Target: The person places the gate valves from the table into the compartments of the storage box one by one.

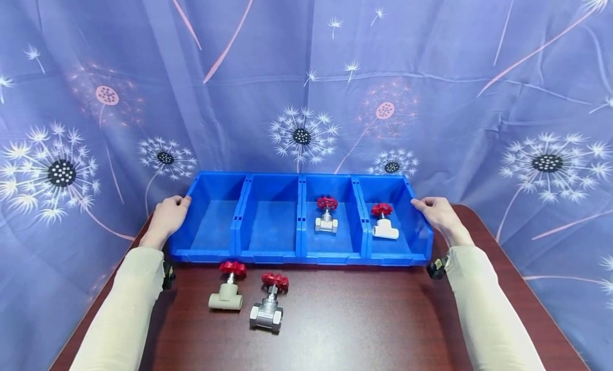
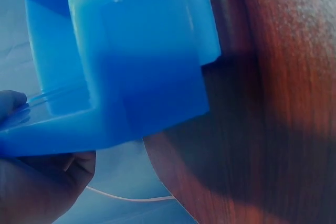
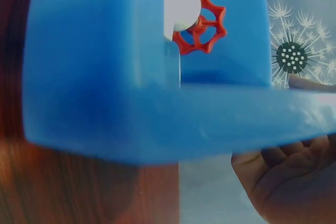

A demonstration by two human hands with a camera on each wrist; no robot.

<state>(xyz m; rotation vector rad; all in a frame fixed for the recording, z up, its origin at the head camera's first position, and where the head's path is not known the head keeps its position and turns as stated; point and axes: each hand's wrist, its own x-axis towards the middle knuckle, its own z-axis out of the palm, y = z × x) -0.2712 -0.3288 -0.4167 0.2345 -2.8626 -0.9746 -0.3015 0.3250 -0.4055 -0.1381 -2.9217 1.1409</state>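
A row of joined blue bins (image 1: 268,258) spans the far part of the table. My left hand (image 1: 170,216) grips its left side wall, thumb over the rim and fingers outside. At the opposite end my right hand (image 1: 438,214) holds the right wall the same way. The rightmost compartment holds a white plastic valve (image 1: 385,230) with a red handwheel (image 3: 202,27). One compartment to its left is a metal valve (image 1: 326,222), also red-wheeled. In front of the bins, a beige plastic valve (image 1: 226,296) and a larger metal valve (image 1: 266,313) lie on the table.
The dark reddish-brown wooden table (image 1: 354,323) has edges running down both sides, near my forearms. Behind and beside it hangs a blue-purple curtain (image 1: 239,105) printed with dandelions.
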